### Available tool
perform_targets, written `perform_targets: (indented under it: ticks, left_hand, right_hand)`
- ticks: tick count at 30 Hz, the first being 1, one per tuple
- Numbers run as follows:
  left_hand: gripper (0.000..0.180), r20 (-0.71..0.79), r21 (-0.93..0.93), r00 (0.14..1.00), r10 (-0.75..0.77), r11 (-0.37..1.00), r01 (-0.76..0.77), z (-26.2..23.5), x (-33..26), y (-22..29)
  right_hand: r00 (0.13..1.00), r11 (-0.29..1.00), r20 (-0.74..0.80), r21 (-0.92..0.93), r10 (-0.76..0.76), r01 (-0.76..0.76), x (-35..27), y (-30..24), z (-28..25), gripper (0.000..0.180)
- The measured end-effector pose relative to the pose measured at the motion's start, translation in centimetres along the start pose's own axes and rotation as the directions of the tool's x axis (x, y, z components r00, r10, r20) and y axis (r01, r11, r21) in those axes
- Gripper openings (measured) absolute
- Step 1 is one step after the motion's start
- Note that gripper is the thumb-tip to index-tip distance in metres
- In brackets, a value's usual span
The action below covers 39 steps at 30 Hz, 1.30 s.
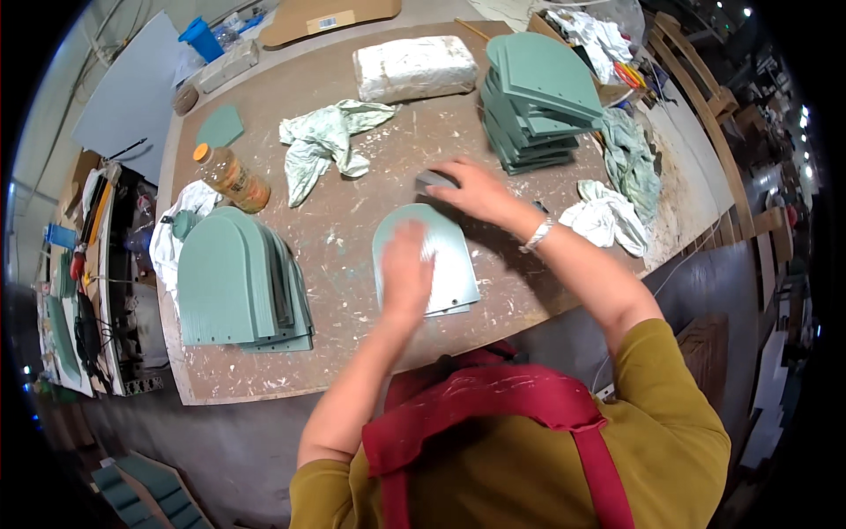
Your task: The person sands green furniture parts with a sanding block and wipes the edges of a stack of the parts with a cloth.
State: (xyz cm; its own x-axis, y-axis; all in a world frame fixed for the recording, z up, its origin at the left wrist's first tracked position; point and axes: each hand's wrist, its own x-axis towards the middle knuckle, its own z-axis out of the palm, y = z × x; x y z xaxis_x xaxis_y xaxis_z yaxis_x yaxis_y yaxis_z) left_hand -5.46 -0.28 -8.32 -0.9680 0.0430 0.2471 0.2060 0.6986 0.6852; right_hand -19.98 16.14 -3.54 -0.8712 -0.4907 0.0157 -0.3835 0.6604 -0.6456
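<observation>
A green arch-topped panel (451,273) lies in front of me with its rounded end away from me; a second edge shows under its near side. My left hand (407,275) rests flat over its left part, fingers stretched out and a little blurred. At the panel's far right rim, my right hand (480,189) grips a dark grey sanding block (434,182). More such panels lean in a stack (225,286) on the left. Another pile of panels (539,88) rises at the far right.
On the worn brown table (335,353) are a capped bottle (236,179), a crumpled cloth (322,143), a wrapped white block (414,68) and a small green piece (220,126). White rags (605,216) lie on the right, near a cardboard box (608,88) of tools.
</observation>
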Motion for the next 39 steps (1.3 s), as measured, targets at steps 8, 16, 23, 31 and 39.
perform_targets:
  ticks: [8,16,23,31,39]
  left_hand:
    - [0.065,0.013,0.242,0.971,-0.239,0.943,0.228,-0.7,2.1,-2.3]
    - [0.054,-0.022,0.289,0.981,-0.193,0.938,0.191,0.0,2.4,-2.4]
    - [0.049,-0.003,0.362,0.981,-0.194,0.914,0.182,-0.5,2.1,-2.3]
    - [0.047,-0.024,0.344,0.982,-0.190,0.920,0.186,-0.3,2.6,-1.7]
    - [0.050,-0.189,-0.160,0.909,-0.371,0.925,0.344,-2.4,0.6,-4.2]
  right_hand:
    - [0.995,0.995,0.045,0.028,0.090,-0.092,-1.7,0.6,1.1,0.051]
    - [0.916,0.953,-0.276,-0.166,-0.290,0.252,-10.5,0.7,4.1,0.056]
    - [0.942,0.951,-0.131,-0.039,-0.309,0.307,-17.1,0.8,3.7,0.053]
    - [0.951,0.983,-0.247,-0.032,-0.184,0.182,-9.1,1.4,4.0,0.051]
    - [0.992,0.755,0.130,0.651,-0.005,-0.081,-18.9,1.5,-1.3,0.055]
